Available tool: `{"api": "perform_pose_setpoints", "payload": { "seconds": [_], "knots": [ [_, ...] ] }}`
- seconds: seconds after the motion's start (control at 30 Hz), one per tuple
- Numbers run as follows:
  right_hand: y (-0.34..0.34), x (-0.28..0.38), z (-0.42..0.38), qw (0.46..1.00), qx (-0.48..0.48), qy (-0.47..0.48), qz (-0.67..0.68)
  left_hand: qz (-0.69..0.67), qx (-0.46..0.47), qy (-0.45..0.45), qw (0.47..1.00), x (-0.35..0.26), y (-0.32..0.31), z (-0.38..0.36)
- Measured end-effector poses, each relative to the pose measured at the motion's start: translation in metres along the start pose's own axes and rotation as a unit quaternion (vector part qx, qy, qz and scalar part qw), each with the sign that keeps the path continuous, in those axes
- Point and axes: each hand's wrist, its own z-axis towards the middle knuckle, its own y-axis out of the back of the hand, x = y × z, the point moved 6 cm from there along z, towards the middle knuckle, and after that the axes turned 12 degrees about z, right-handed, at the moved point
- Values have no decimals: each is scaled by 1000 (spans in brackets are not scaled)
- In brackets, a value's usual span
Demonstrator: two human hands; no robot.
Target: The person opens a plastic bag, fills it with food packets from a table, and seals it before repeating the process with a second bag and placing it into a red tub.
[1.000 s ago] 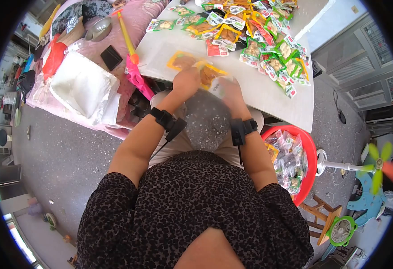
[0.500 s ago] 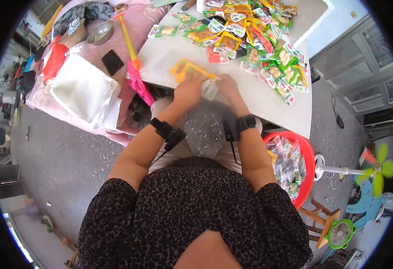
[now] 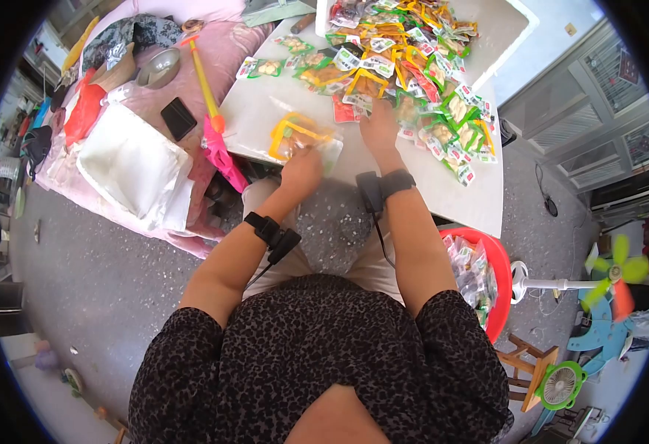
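Note:
In my left hand (image 3: 302, 172) is a yellow-edged food packet (image 3: 289, 137), pinched near its lower end and blurred by motion. A clear and white wrapper edge shows beside my fingers, above the table's near edge. My right hand (image 3: 380, 133) reaches to the near side of a heap of small food packets (image 3: 413, 70). Its fingertips overlap the packets there, close to a red packet (image 3: 345, 109), and are partly hidden by the hand. Green-edged packets (image 3: 443, 133) lie just to its right.
The heap spills from a white foam box (image 3: 513, 37) on the pale table (image 3: 243, 111). A red tub (image 3: 498, 285) of packets stands below its right edge. Leftward, a pink-covered surface (image 3: 58, 166) bears a white foam tray (image 3: 132, 166), a phone (image 3: 178, 118) and a metal bowl (image 3: 159, 68).
My hands have moved apart. The left keeps the yellow-edged packet and shifts slightly left and down; the right has left it and moved up to the heap.

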Motion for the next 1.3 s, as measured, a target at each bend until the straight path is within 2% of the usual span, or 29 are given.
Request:
{"api": "perform_pose_setpoints", "payload": {
  "seconds": [0.1,0.2,0.3,0.4,0.5,0.53,0.63,0.77,0.8,0.87,0.9,0.97,1.03,1.07,1.17,1.2,1.27,1.3],
  "knots": [
    [-13,-10,13,997,12,-2,-80,-6,7,12,1000,-2,4,-1],
    [-28,-33,30,990,77,-47,-111,-1,19,17,1000,-2,4,1],
    [-17,-29,34,991,-45,110,-60,2,42,19,999,-2,6,1],
    [20,-7,34,990,-54,100,88,10,48,16,999,-4,4,1],
    [60,1,29,967,-104,3,235,10,34,1,999,-5,7,2],
    [72,7,23,953,-91,-60,282,7,41,-1,999,-4,7,3],
    [73,-4,9,838,-21,-195,509,-24,33,-2,999,-5,12,3],
    [71,-3,-18,660,-24,-249,709,-117,-47,-22,992,-15,30,-3],
    [69,-2,-26,631,-22,-258,731,-215,-15,5,977,-13,21,-3],
    [60,-8,-41,604,-4,-267,751,-400,44,59,914,-15,0,-1],
    [56,-8,-47,590,7,-270,761,-474,111,86,869,-28,5,-5],
    [58,2,-64,567,-2,-287,772,-605,234,136,748,-61,32,-16],
    [52,-2,-81,544,8,-316,777,-636,263,122,715,-59,11,-17],
    [53,-8,-89,554,21,-320,768,-651,279,115,697,-57,-1,-19],
    [64,-24,-112,591,123,-334,724,-581,235,129,768,-50,11,-18],
    [68,-25,-119,581,166,-347,718,-563,235,91,787,-50,8,-17],
    [70,-25,-130,598,171,-349,701,-523,235,13,819,-49,-1,-13],
    [70,-26,-134,606,172,-350,693,-491,229,27,840,-48,2,-13]
  ]
}}
